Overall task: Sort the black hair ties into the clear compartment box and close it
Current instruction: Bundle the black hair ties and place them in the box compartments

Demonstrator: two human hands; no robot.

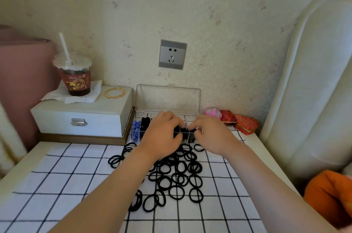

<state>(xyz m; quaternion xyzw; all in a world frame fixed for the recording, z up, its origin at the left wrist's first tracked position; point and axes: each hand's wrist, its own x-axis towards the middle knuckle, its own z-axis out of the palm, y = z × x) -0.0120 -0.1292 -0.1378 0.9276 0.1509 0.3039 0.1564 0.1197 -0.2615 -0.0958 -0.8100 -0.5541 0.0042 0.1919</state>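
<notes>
The clear compartment box (138,131) stands at the back of the table, its lid (168,99) upright against the wall. Its left compartment holds blue items; the one beside it holds black hair ties (145,121). My left hand (162,133) and my right hand (210,133) are both over the box's middle, fingers curled down onto a bunch of black ties (183,130) in a compartment. Several loose black hair ties (177,173) lie scattered on the checked cloth (62,185) below my wrists.
A white jewellery case (82,118) at the left carries a drink cup with straw (76,76) and gold bangles (114,92). Pink and red heart-shaped boxes (245,124) sit right of the clear box. A padded headboard (314,80) rises at the right.
</notes>
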